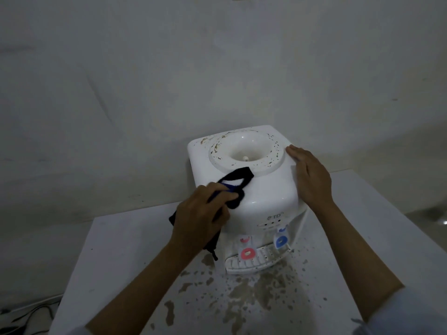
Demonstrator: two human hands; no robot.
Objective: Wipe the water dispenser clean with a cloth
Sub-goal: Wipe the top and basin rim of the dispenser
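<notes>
One white water dispenser (244, 189) on a stained worktop (125, 257); left hand (200, 221) grips one black cloth (235, 183) against it, right hand (312, 177) rests flat, fingers straight.

table: a white top (116, 250) filled the lower middle of the frame, its far edge running up toward the right
stains: brownish blotches and specks (244, 303) lay scattered over the table's lower centre
wall: a pale grey, blotchy surface (169, 68) covered the upper half of the frame
cables: dark cords (29, 315) lay on the floor at the lower left corner
floor: a lighter patch with a bright glint (433, 218) showed at the right edge
</notes>
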